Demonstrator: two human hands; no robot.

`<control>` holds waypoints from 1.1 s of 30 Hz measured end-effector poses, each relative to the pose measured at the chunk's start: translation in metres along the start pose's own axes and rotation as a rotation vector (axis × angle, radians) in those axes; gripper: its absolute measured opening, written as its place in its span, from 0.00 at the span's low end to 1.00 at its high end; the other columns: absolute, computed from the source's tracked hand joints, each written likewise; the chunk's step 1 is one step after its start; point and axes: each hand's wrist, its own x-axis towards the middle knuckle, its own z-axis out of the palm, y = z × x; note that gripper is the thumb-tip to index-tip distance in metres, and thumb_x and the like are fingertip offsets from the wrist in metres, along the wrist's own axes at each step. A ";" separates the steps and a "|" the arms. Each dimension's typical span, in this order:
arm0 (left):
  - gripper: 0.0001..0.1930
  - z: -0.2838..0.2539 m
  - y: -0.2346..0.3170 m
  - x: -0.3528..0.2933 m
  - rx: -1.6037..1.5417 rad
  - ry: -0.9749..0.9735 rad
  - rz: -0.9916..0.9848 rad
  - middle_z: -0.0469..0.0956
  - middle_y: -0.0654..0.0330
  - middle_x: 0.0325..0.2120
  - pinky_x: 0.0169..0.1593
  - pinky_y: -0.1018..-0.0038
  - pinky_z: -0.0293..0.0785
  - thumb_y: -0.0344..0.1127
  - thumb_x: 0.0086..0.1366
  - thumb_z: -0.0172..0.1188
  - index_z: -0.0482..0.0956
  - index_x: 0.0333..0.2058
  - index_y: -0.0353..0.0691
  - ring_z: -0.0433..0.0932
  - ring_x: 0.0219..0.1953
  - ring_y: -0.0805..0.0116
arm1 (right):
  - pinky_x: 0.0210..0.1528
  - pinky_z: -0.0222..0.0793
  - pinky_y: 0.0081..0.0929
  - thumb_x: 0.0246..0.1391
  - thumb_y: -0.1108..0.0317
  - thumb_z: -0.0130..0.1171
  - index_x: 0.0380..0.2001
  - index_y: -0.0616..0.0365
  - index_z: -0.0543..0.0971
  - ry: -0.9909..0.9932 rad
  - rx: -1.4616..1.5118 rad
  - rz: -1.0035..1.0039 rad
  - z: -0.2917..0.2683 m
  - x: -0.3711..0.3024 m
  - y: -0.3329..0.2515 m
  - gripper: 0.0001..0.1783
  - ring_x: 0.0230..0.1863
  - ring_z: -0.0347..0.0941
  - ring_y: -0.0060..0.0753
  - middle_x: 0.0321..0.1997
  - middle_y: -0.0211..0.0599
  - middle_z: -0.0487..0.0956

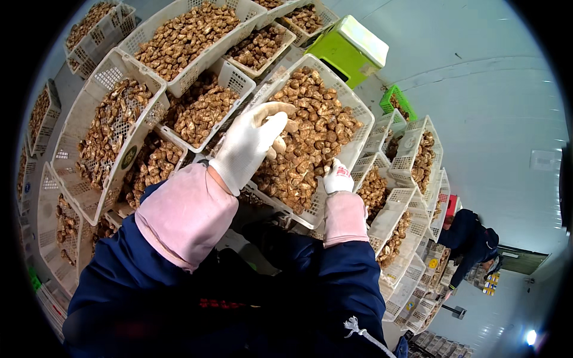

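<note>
A white plastic crate (362,140) full of brown mushrooms (316,113) lies in front of me. Over its left part is my left hand (253,143), in a white glove with the fingers curled round a few pale-stemmed mushrooms (278,145). My right hand (338,179), gloved in white with a red mark, is at the crate's near right side against the heap. Its fingers are bent inward, and what they hold, if anything, is hidden. Pink cuffs cover both wrists.
More mushroom crates are stacked on the left (89,206) and right (412,161). Beyond the front crate stands a lime-green box with a white lid (352,51), near a small green basket (391,98). A person in dark clothes (468,241) bends over crates at the far right.
</note>
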 end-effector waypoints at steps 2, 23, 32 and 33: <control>0.17 0.000 0.002 0.000 -0.039 0.008 -0.032 0.78 0.58 0.38 0.25 0.88 0.67 0.34 0.73 0.48 0.70 0.56 0.32 0.72 0.24 0.83 | 0.51 0.73 0.43 0.60 0.56 0.53 0.52 0.49 0.74 -0.023 -0.015 0.002 0.006 -0.003 0.003 0.19 0.51 0.77 0.47 0.51 0.46 0.78; 0.18 -0.010 -0.012 -0.002 0.116 -0.003 0.002 0.79 0.63 0.37 0.25 0.87 0.65 0.38 0.72 0.51 0.72 0.55 0.36 0.71 0.25 0.83 | 0.38 0.69 0.21 0.67 0.56 0.46 0.53 0.62 0.74 0.099 0.931 0.024 -0.090 -0.130 0.062 0.22 0.33 0.72 0.24 0.34 0.33 0.76; 0.17 -0.002 -0.017 0.002 0.094 -0.030 -0.019 0.78 0.65 0.38 0.24 0.87 0.65 0.38 0.72 0.51 0.73 0.55 0.38 0.70 0.24 0.83 | 0.65 0.62 0.41 0.63 0.44 0.45 0.61 0.47 0.72 -0.122 -0.139 0.865 -0.026 -0.365 0.305 0.30 0.61 0.70 0.52 0.62 0.52 0.72; 0.17 0.000 -0.017 0.001 0.088 -0.034 -0.031 0.78 0.64 0.38 0.24 0.87 0.65 0.38 0.72 0.51 0.73 0.55 0.38 0.70 0.24 0.83 | 0.66 0.62 0.41 0.63 0.43 0.44 0.61 0.46 0.72 -0.205 -0.200 0.861 -0.023 -0.369 0.303 0.30 0.62 0.68 0.51 0.63 0.51 0.71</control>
